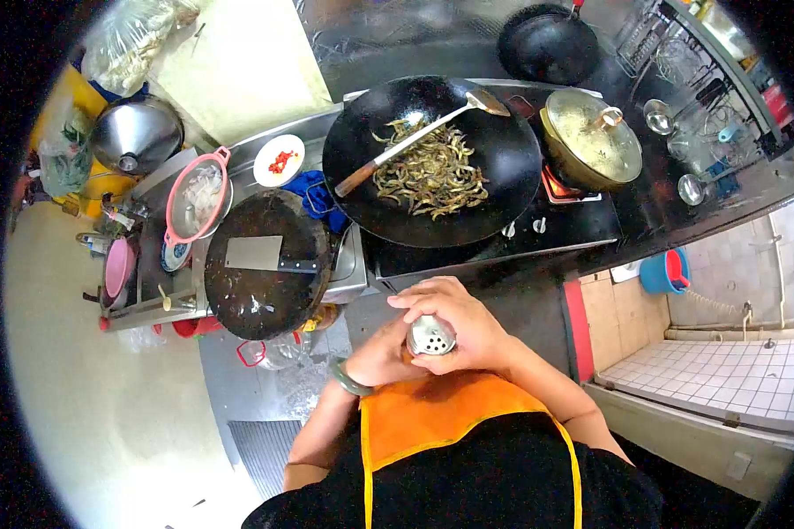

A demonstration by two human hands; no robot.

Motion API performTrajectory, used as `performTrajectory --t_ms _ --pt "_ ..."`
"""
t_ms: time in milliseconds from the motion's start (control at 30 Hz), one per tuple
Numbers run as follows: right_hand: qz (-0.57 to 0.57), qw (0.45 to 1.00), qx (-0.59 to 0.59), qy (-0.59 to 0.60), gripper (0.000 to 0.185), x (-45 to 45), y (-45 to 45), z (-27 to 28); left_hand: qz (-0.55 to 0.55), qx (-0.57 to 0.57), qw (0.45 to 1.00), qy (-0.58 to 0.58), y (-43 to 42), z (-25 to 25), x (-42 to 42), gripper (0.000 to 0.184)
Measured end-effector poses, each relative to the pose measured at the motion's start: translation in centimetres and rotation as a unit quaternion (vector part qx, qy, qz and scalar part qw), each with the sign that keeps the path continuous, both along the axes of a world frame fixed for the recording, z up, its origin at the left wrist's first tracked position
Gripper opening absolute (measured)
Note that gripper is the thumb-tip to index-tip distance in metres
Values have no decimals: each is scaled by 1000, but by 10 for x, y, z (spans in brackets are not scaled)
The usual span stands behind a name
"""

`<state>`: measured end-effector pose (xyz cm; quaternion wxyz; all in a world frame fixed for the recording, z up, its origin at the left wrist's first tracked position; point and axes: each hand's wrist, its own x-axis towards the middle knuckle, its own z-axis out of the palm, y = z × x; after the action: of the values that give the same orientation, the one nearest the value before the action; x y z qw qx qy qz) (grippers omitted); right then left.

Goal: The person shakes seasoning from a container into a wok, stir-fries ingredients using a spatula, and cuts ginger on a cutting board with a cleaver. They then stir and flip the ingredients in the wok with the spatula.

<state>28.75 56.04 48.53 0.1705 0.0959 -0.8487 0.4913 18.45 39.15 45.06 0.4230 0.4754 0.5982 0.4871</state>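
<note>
Both hands drawn in at the chest. Left hand (pixel 379 354), bangle (pixel 351 377) on its wrist, curls around one side of a shaker (pixel 431 335); right hand (pixel 472 328) wraps the other, fingers arched beyond the cap (pixel 433 335). Palms hide the shaker's body. Cannot tell which hand bears the weight, or whether either is turning the cap.

Largest item: black wok (pixel 513 176) on the stove (pixel 582 225), forward of the hands and well apart. No flame visible beneath it, so heat unknown; if lit, food could scorch while both hands are occupied.

Round chopping board (pixel 269 220), left of the stove. Near edge appears to overhang its support; a hard knock there could tip it.

Within the wok, a loose heap of thin browned pieces (pixel 432 172), perhaps small fish. Likely fragile: rough stirring could break them.

Turner (pixel 415 141) lies across the wok, wooden grip over the left rim, blade by the far rim. Precarious, I judge: a bump could slide it in.

Cleaver (pixel 254 253) flat on the board, handle toward the stove. A snagged handle could swing it off.

Shaker last: over the top of the orange apron (pixel 454 401), perforated cap uppermost. Greasy fingers could let it slip; a badly seated cap could drop off and spill everything.
</note>
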Motion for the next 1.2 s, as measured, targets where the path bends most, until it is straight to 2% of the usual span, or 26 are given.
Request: performTrajectory --t_ms 67,167,200,233,267,333,367,467,500,533,600,667,700,733,767,800,833,867,900,933,1000,1067,1100,1200 --pt "25 1000 15 -6 58 -1 3 -5 18 -13 997 70 3 3 5 79" --pt "70 976 -195 -65 83 5 7 -7 69 63 996 -2 6 -13 10 71" --pt "82 969 -226 -56 106 7 14 -13 75 80 994 -25 11 -9 10 70" --pt "55 940 -325 -85 106 10 11 -20 102 140 985 -17 19 2 11 61" --pt "29 900 -419 -114 107 15 6 -28 124 171 975 63 21 3 8 56" --pt "59 853 -498 -144 102 24 4 -55 185 217 935 211 36 12 1 57" --pt "46 830 -535 -151 97 29 0 -68 188 201 927 253 42 16 -2 62" --pt "-5 773 -626 -100 95 12 0 -55 179 205 930 249 65 11 -8 64" --pt "23 755 -652 -67 92 8 2 -62 146 199 934 258 71 10 -11 67" --pt "30 779 -626 -34 84 5 3 -58 124 204 934 264 77 9 -9 64" --pt "-68 755 -626 -182 96 9 16 -70 104 177 945 253 87 16 -9 75" --pt "-161 751 -614 -180 91 14 29 -66 75 158 932 318 98 31 -22 92" --pt "-107 736 -660 -107 84 13 41 -67 78 162 922 343 106 28 -39 104" --pt "-119 718 -682 -66 79 11 55 -58 96 174 901 385 114 23 -68 103" --pt "-129 700 -702 -25 75 9 68 -49 141 141 884 423 129 12 -101 100" --pt "-90 729 -679 16 71 11 85 -42 219 118 833 494 142 -12 -132 91" --pt "-146 756 -637 31 67 7 92 -27 220 81 787 571 152 -20 -162 82" --pt "-203 778 -593 44 62 5 97 -16 227 1 716 660 161 -40 -183 75" --pt "-168 777 -602 73 52 4 112 -25 124 -229 758 598 173 -16 -186 74" --pt "-206 789 -572 87 47 -3 114 -9 124 -167 726 655 179 -34 -202 63" --pt "-209 779 -581 111 43 -10 132 3 70 -232 735 634 203 -64 -237 46" --pt "-230 803 -521 175 48 -18 152 9 128 -193 779 583 197 -45 -227 29" --pt "-202 809 -521 181 46 -21 159 17 136 -183 771 595 190 -41 -223 30" --pt "-201 804 -528 183 47 -34 171 25 77 -262 767 580 189 -56 -235 34"
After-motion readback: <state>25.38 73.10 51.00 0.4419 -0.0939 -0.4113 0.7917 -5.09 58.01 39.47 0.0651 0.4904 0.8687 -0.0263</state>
